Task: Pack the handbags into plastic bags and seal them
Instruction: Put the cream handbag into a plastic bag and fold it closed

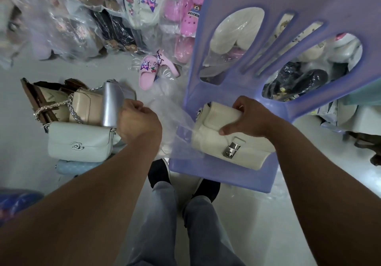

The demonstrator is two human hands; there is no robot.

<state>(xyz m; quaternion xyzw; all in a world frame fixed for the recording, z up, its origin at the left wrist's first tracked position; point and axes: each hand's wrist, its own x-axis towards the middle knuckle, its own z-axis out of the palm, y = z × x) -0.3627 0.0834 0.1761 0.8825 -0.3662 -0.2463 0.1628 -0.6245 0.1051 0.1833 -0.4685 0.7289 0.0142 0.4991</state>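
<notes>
- The right hand (pixel 247 119) holds the cream handbag (pixel 228 142) by its top edge, fingers curled over it and the thumb under. The bag lies on the seat of the purple plastic chair (pixel 288 18), with its metal clasp (pixel 232 149) facing up.
- The left hand (pixel 138 121) is closed in a fist on the edge of a clear plastic bag (pixel 173 125). The film stretches from this hand to the handbag.
- The left end of the handbag looks to be already under the film, but how far it is inside I cannot tell, because the plastic is very transparent.
- The step in hand, I judge, is to slide the handbag into the plastic bag. To do it well, the left hand should keep the mouth open and pulled tight, while the right hand pushes the handbag in flat, its narrow end first.
- Care is needed so that the clasp and the corners do not catch or tear the thin film.
- The handbag should go fully to the bottom, so that enough free plastic is left at the mouth for sealing.
- More handbags wait on the floor (pixel 24 105) at the left: a silver one (pixel 111 105), a beige one with a chain (pixel 87 106), and a pale green one (pixel 79 142). None of them seems packed yet.
</notes>
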